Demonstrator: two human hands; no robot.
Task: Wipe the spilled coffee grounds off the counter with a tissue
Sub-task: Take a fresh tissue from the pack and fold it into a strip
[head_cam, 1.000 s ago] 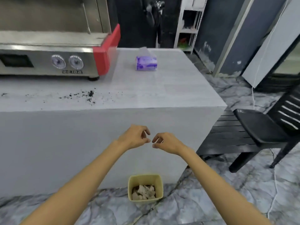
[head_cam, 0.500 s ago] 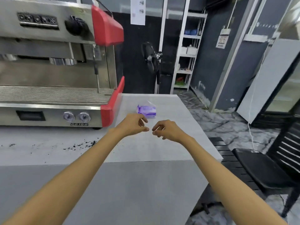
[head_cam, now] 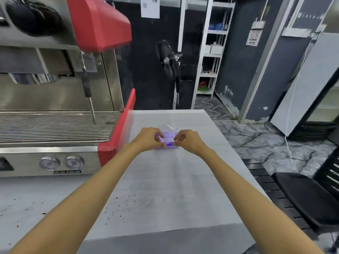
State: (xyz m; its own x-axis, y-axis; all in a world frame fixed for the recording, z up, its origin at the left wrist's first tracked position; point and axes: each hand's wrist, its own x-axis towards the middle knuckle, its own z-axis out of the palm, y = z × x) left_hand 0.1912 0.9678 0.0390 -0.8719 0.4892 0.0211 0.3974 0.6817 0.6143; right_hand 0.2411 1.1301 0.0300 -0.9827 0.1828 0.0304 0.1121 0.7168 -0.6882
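A small purple tissue pack [head_cam: 169, 138] lies on the pale grey counter [head_cam: 165, 189], with a white tissue [head_cam: 167, 126] sticking up from its top. My left hand [head_cam: 147, 139] holds the pack's left side, fingers curled on it. My right hand [head_cam: 188, 140] holds its right side the same way. Dark coffee grounds [head_cam: 117, 208] are scattered over the near part of the counter, under and between my forearms. More specks [head_cam: 23, 210] lie toward the left edge.
A steel and red espresso machine [head_cam: 60, 110] fills the counter's left side; its steam wand [head_cam: 89, 99] hangs over the drip tray. A black chair [head_cam: 304, 195] stands right of the counter. A fan [head_cam: 167, 59] and white shelves [head_cam: 211, 52] are behind.
My view has risen from the floor and bin and moved closer to the counter. Both hands went forward from in front of the counter onto the tissue pack and closed on its sides.
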